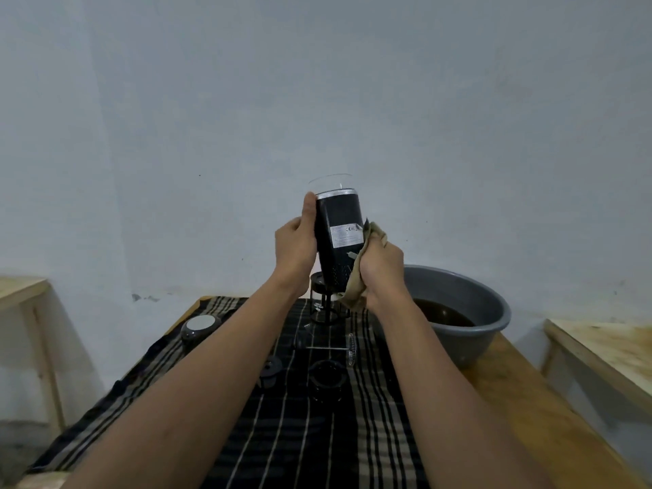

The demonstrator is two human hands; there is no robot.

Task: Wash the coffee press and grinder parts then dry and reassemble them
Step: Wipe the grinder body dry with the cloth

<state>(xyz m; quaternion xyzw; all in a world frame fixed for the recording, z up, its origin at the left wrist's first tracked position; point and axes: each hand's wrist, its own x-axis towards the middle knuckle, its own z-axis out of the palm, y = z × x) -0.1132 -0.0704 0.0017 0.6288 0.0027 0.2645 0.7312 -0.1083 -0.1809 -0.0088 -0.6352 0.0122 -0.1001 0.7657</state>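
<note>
The black grinder body (340,238) is being held up in the air, tilted, just left of the grey basin (494,305) and higher than its rim. A clear cap (330,183) is sitting on its upper end, and a pale label (346,235) is facing the person. The left hand (294,247) is gripping it on the side away from the basin, its fingers (309,213) wrapping around the casing. The right hand (382,273) is on the basin side, fingers bunching a beige rag (356,287) and pressing it against the lower part of the body.

Left of the basin, a dark striped cloth (317,435) is covering the wooden desk (529,400). A black press frame (323,308) is standing on it, closest to the basin's far edge. Nearer the person, a thin plunger rod (324,348) is lying flat, with a black ring-shaped part (326,377) and a black disc (271,370) lying beyond it, further from the basin. A round grey-topped piece (200,326) is resting furthest left of the basin. The basin itself is holding brown water (444,314).
</note>
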